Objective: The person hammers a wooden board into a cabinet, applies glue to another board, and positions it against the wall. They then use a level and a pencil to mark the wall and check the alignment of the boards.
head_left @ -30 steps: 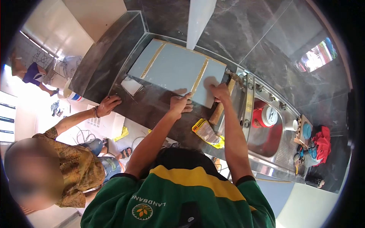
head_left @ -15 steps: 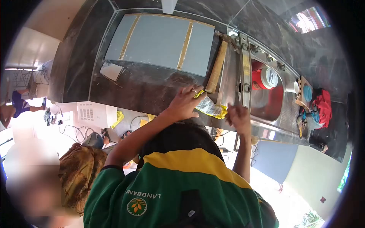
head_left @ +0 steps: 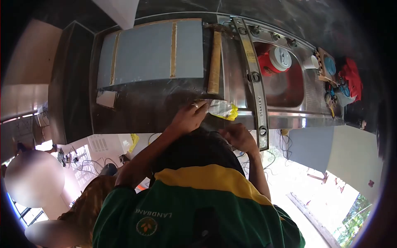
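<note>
Dark, glossy stone countertop (head_left: 140,111) runs beneath a blue-grey rectangular panel (head_left: 144,51) with two tan strips, and a small whitish flat piece (head_left: 106,99) lies just beside the panel's near left corner. The left hand (head_left: 189,118) is partly closed, its fingers bent onto one end of a clear plastic packet with yellow edges (head_left: 222,109), which sits at the counter's front edge. Near the packet's other end, the right hand (head_left: 240,138) has its fingers curled inward; whether they grip anything cannot be told. Beyond the packet lies a hammer with a wooden handle (head_left: 214,62). Right of it, a long metal STANLEY level (head_left: 257,89) extends past the counter's front edge, beside a stainless-steel sink (head_left: 285,97) containing a red jug with a white lid (head_left: 275,62).
</note>
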### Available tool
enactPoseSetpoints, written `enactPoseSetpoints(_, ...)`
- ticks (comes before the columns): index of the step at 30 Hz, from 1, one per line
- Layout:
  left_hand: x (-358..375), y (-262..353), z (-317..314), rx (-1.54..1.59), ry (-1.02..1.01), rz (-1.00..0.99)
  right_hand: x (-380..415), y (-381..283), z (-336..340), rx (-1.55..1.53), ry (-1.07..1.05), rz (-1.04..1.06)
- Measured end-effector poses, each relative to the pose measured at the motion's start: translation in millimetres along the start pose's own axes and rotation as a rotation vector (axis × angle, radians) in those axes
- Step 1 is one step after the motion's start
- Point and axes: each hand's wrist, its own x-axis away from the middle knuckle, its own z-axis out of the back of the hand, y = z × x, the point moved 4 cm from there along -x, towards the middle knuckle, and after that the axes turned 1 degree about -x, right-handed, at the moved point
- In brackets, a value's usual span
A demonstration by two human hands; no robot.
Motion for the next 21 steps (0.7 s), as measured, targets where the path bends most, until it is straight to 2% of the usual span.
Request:
enactPoseSetpoints(2,0,8,11,-0.004,-0.008,0.029,12,-16,4,-0.103,-0.028,0.023)
enactPoseSetpoints(4,-4,14,26,-0.021,-0.004,0.072,22,-37,18,0.139,0.061,-0.006)
enactPoseSetpoints(5,-4,18,32,-0.022,-0.052,0.117,27,-58,33,0.097,0.131,0.009)
enactPoseSetpoints(6,-5,20,40,-0.023,-0.102,0.161,32,-71,49,-0.076,0.111,-0.119)
enactPoseSetpoints(7,-10,27,54,-0.032,-0.098,0.165,30,-74,54,-0.03,0.191,-0.026)
enactPoseSetpoints(9,-26,50,81,-0.4,-0.001,-0.229,14,-78,60,0.019,0.289,0.09)
enactPoseSetpoints(11,-28,55,91,-0.381,0.061,-0.281,-10,-79,52,0.13,0.34,0.385)
enactPoseSetpoints(12,-30,59,97,-0.353,0.117,-0.32,-18,-79,50,0.139,0.359,0.407)
enactPoseSetpoints(13,-31,62,102,-0.342,0.22,-0.334,-24,-83,44,0.024,0.332,0.523)
enactPoseSetpoints(14,-32,62,104,-0.361,0.234,-0.349,-25,-91,39,-0.092,0.3,0.639)
enactPoseSetpoints(15,-34,60,108,-0.294,0.314,-0.302,-25,-98,34,-0.087,0.314,0.664)
enactPoseSetpoints(17,-39,63,111,-0.157,0.42,-0.209,-24,-101,25,-0.301,0.368,0.489)
enactPoseSetpoints(20,-54,72,123,-0.069,0.408,-0.164,-28,-96,18,-0.33,0.421,0.507)
enactPoseSetpoints(21,-57,72,129,-0.068,0.411,-0.164,-20,-109,23,-0.3,0.463,0.578)
